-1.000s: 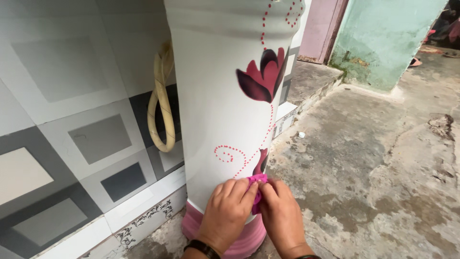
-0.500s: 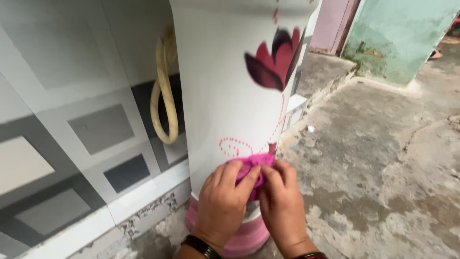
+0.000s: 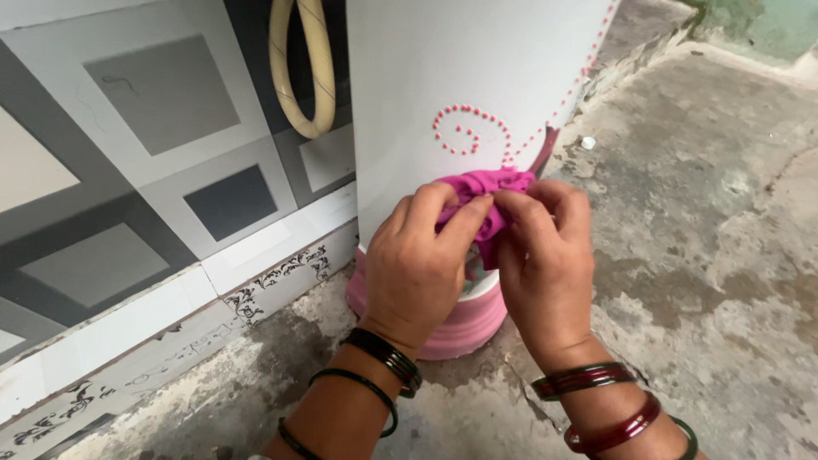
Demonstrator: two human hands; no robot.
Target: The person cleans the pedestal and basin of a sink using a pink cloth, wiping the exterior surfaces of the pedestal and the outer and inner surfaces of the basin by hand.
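A tall white cover with a red dotted swirl pattern (image 3: 477, 94) wraps an upright cylinder standing on a pink ribbed base (image 3: 464, 328). At its lower edge a bunched piece of magenta cloth (image 3: 487, 196) is pinched by both hands. My left hand (image 3: 422, 260) grips the cloth from the left, thumb and fingers closed on it. My right hand (image 3: 545, 255) holds the same cloth from the right, fingertips meeting the left hand's. Dark bangles circle both wrists.
A tiled wall (image 3: 145, 179) in grey, white and dark squares runs along the left, with a looped beige hose (image 3: 302, 72) hanging beside the cylinder. Rough, stained concrete floor (image 3: 707, 238) spreads to the right. A small white cap (image 3: 587, 142) lies on it.
The view has tilted down and closer, so the cylinder's base and my wrists show more. Both hands have kept hold of the magenta cloth, which now shows bunched up between them.
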